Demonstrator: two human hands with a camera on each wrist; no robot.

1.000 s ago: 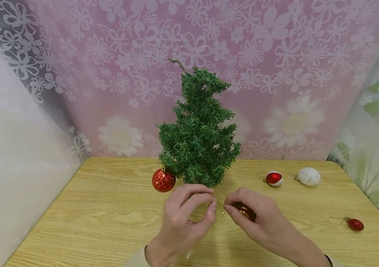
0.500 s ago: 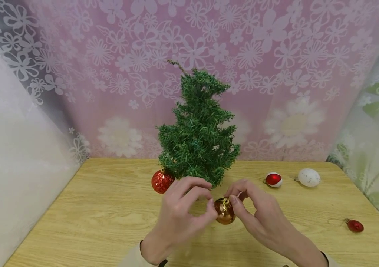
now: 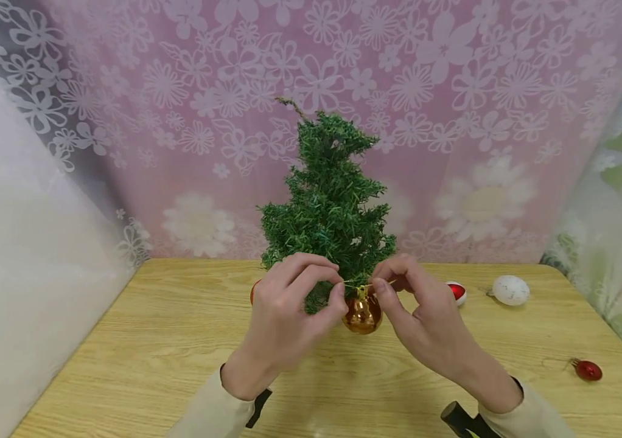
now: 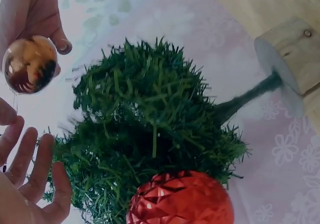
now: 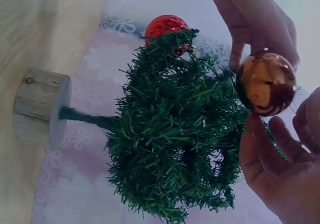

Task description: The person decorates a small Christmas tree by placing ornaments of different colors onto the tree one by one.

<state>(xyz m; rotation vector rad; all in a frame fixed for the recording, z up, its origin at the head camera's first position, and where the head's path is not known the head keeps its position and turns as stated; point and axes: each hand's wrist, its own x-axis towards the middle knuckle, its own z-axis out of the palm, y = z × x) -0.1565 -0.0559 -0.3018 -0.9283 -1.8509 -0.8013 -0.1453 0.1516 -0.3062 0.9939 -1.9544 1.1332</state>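
A shiny gold Christmas bauble (image 3: 363,313) hangs between my hands, in front of the lower branches of a small artificial Christmas tree (image 3: 327,201). Its thin gold string runs sideways above the cap. My left hand (image 3: 289,310) pinches the string's left end between thumb and fingers. On the other side, my right hand (image 3: 426,310) pinches the string close to the cap. Both wrist views show the gold bauble (image 5: 267,83) hanging below the fingertips, beside the tree's branches (image 4: 145,98). A red faceted bauble (image 4: 182,199) hangs on the tree's left side, mostly hidden by my left hand in the head view.
At right on the wooden table (image 3: 168,353) lie a red-and-white ornament (image 3: 457,293), a white speckled one (image 3: 510,290) and a small red one (image 3: 588,370). A round wooden base (image 5: 40,106) carries the tree. Patterned curtains (image 3: 223,73) surround the table.
Both hands have moved forward and up towards the tree with the gold bauble. The bauble has come out from my right hand and now hangs from its string between both hands.
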